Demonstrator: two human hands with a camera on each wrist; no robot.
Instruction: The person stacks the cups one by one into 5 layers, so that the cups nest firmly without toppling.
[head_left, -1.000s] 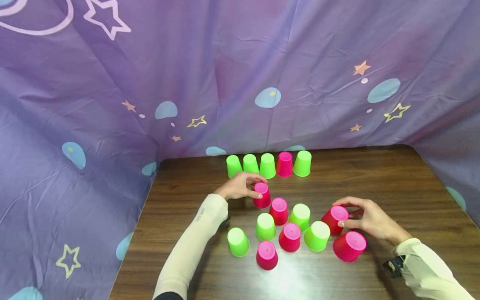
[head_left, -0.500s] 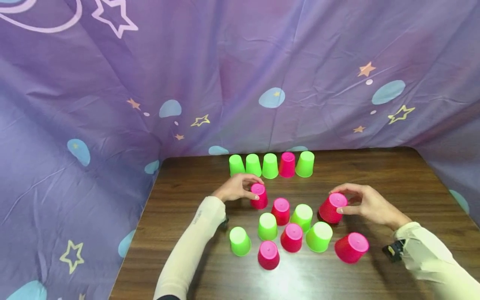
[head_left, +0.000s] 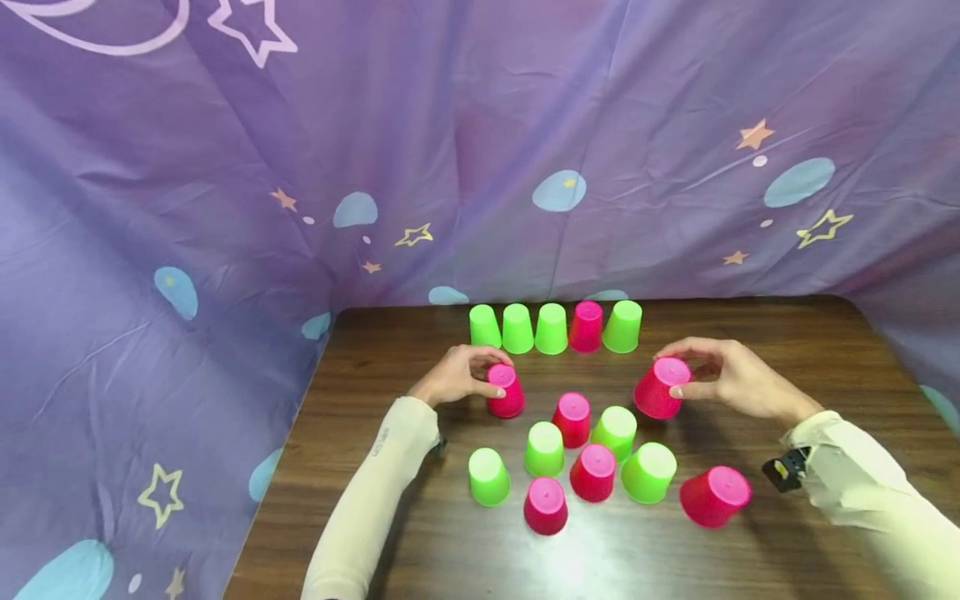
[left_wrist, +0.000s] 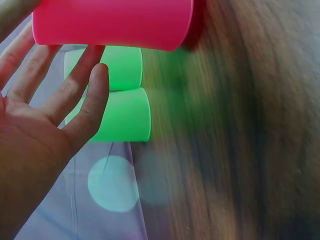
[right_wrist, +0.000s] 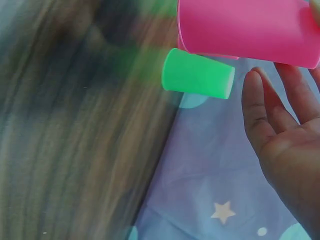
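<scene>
Lifting since a second ago, the right hand [head_left: 731, 385] grips an upturned pink plastic cup [head_left: 660, 388], now tilted farther from the near cluster of cups [head_left: 592, 471]. Fingers of the left hand [head_left: 457, 377] clamp another pink plastic cup [head_left: 506, 390], seemingly on the wooden table [head_left: 787, 333]. Beyond stands a back row of cups [head_left: 555, 327]; the left wrist view shows two green cups [left_wrist: 122, 115] past the fingertips.

both wrist views blur the table [left_wrist: 240, 125] badly.
</scene>
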